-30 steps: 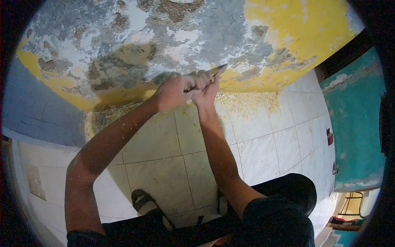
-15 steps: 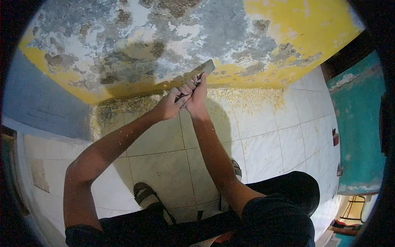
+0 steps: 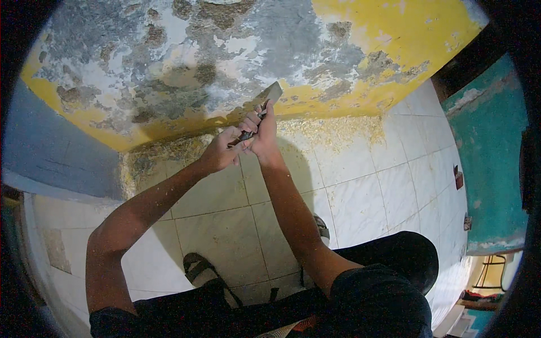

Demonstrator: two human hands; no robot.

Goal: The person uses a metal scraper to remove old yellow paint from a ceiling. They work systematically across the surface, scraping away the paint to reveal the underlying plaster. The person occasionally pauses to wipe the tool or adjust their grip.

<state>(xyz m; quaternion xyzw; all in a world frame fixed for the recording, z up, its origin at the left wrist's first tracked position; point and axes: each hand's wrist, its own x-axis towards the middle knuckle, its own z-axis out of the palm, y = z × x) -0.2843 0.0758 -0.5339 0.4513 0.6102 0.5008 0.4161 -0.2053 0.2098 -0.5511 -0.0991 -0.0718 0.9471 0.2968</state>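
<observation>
Shifted the scraper [image 3: 271, 96] left, low along the peeling wall [image 3: 282, 34], since a second ago. Dark-handled, with flat grey blade [image 3: 273, 93] slanting upward, gripped in curled fingers of left hand [image 3: 217, 149] and right hand [image 3: 265, 135].

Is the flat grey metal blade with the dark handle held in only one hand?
No, the left hand and right hand both grip the dark handle of the blade.

No words, labels, brands, numbers or signs can be read anywhere in the head camera's view.
</observation>
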